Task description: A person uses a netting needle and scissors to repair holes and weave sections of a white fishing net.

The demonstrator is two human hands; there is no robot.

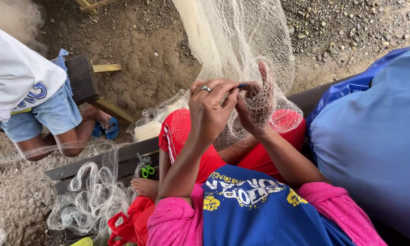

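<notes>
Left hand pinching a dark netting needle, right hand gripping pale fishing net draped over lap, mid-scene. Looks mid-knot; probably needs steady tension next. Green scissors lying left on bench.

A long counter of dark, weathered wooden planks runs slantwise across the view, from the lower left toward the upper right, where its far stretch shows again behind the net. On it lie a small pair of scissors with bright green handles, a heaped bundle of pale, fine-meshed fishing net spilling toward the near end, and a bare foot resting beside the scissors. A crumpled red plastic bag sits at the near edge. Under the counter lies bare brown dirt ground, strewn with small grey pebbles toward the upper right. A blue sandal lies on the dirt.
</notes>
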